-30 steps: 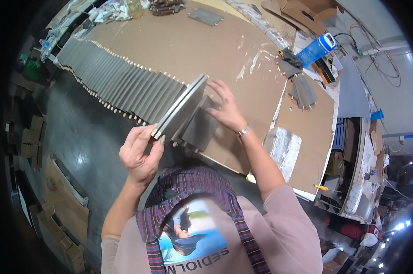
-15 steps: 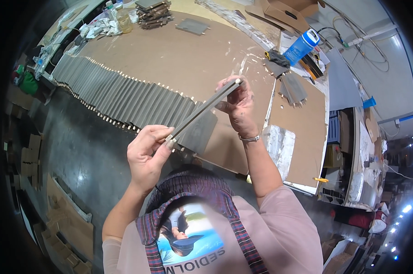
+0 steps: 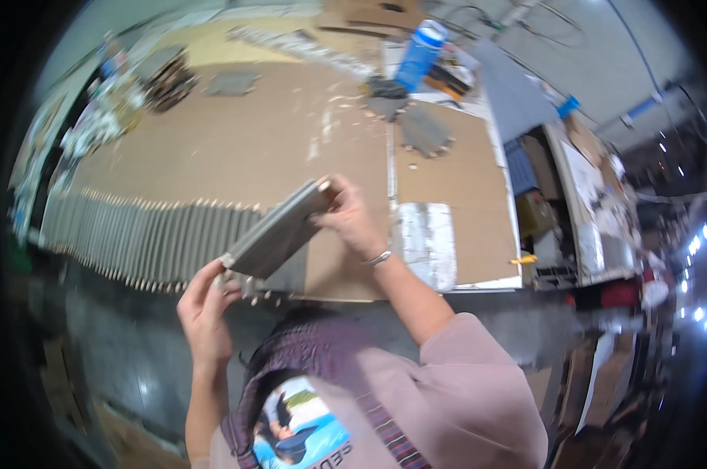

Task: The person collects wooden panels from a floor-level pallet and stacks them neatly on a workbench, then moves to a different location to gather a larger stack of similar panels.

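Where motion blurs | both hands' fingers pinch grey panel ends

Brown worktable: grey panel row, blue can, scattered grey pieces.

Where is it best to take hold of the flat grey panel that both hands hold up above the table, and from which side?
Probably at its two short ends. The grey panel is long, thin and tilted, so the left hand pinches the lower-left end from below and the right hand the upper-right end from the right. Small pegs seem to line its edges, so the fingers should sit between them.
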Action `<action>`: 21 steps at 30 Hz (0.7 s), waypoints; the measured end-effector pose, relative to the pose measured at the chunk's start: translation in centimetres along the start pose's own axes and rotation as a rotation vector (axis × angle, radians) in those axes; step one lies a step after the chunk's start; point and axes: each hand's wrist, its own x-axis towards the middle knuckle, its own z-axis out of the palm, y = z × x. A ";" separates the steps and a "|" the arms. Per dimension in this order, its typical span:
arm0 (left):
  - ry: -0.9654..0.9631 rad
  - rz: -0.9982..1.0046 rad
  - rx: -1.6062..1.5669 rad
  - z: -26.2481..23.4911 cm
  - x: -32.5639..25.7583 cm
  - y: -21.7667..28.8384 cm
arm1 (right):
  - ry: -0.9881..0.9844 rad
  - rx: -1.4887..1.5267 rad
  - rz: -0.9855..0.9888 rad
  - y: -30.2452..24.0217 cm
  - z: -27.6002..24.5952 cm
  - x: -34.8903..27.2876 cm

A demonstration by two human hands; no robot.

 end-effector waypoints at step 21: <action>0.086 -0.257 0.029 -5.7 -1.4 -5.6 | 1.220 0.564 0.195 5.5 -23.7 10.0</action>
